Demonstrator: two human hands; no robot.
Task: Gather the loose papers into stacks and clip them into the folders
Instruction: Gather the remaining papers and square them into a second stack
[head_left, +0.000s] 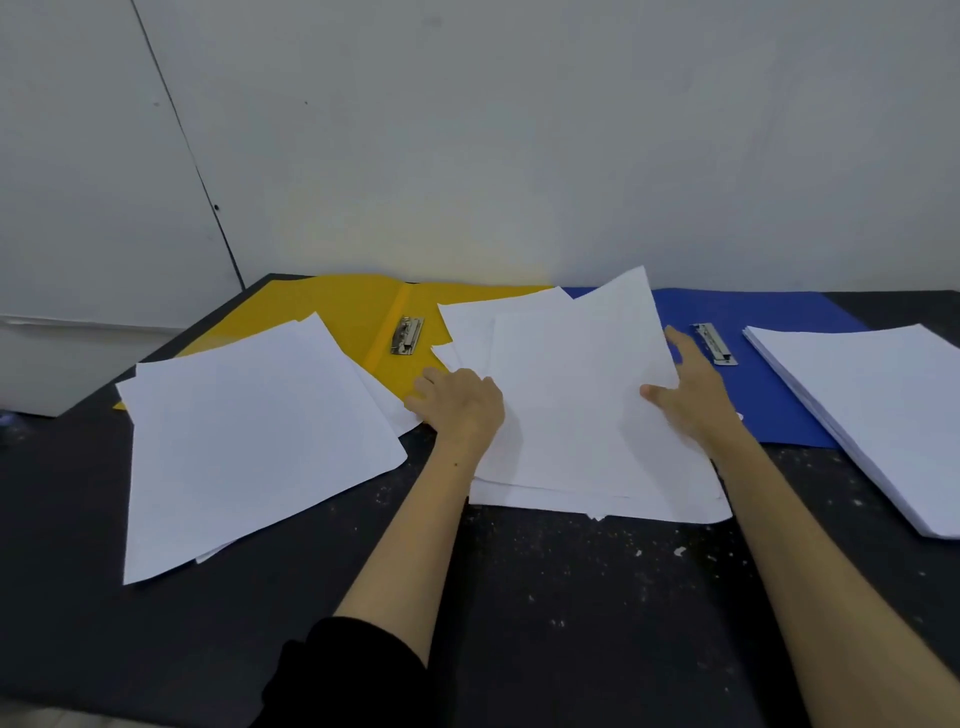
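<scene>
At the far left, a loose pile of white papers (249, 441) lies askew on the dark, speckled worktop (571, 597), its far corner overlapping the open yellow folder (358, 306) behind it. The yellow folder lies flat against the wall (519, 130), and its metal clip (407, 335) sits bare just right of the spine fold.

Next comes the left hand (460, 402), which rests at the left edge of the middle heap of papers (576, 415); its fingers (423, 387) are curled, knuckles up, against that edge (whether they actually pinch a sheet cannot be told from here). A black sleeve (343, 670) covers the upper part of that arm.

The middle heap is untidy, with sheets fanned at different angles. It spreads across the right half of the yellow folder and the left part of the open blue folder (789, 374), and its top sheet is lifted, tilting up toward the wall. The right hand (693, 395) grips the heap's right edge, thumb on top of the paper and the other fingers spread out behind it.

Just right of that hand lies the blue folder's metal clip (716, 343), uncovered. At the far right, a neater stack of papers (872, 410) rests partly on the blue folder and partly on the worktop.
</scene>
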